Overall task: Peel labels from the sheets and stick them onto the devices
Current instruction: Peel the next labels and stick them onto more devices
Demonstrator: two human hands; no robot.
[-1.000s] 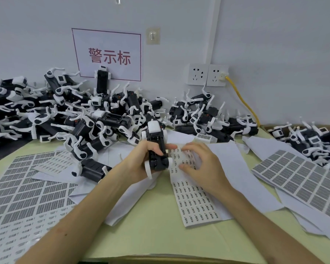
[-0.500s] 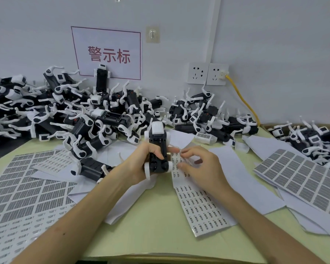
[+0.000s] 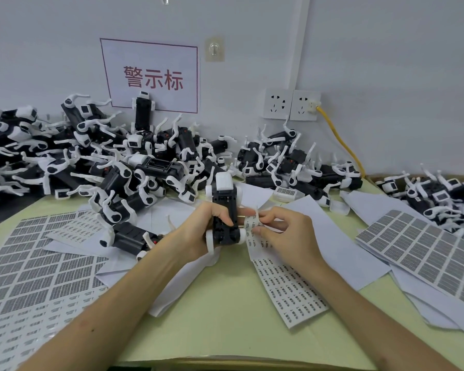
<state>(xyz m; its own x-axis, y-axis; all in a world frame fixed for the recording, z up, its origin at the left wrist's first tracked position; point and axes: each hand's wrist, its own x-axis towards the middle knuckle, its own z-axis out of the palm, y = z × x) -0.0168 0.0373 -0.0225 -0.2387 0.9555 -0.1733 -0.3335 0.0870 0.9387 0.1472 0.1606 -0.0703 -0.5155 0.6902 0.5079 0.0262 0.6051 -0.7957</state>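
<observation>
Black-and-white plastic four-legged device (image 3: 225,201): left hand (image 3: 196,236) is covering its middle.
Narrow white paper label sheet (image 3: 287,290): right hand (image 3: 292,234) is hiding its upper part, and the print is showing too small to read.
Left grey-printed label sheet (image 3: 24,263) and right grey-printed label sheet (image 3: 426,253): both are running off the frame edges.

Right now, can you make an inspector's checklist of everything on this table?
Surface: pale green table, mostly covered.
Job's things: black-and-white device in hand; label strip beside it; left label sheet; right label sheet.
Clutter: pile of devices along the wall; loose white papers.
Grips: left hand holds the device; right hand pinches the label strip's raised top end.
Cables: yellow cable plugged into the wall socket.
Surroundings: wall, red-lettered sign, wall hook.
</observation>
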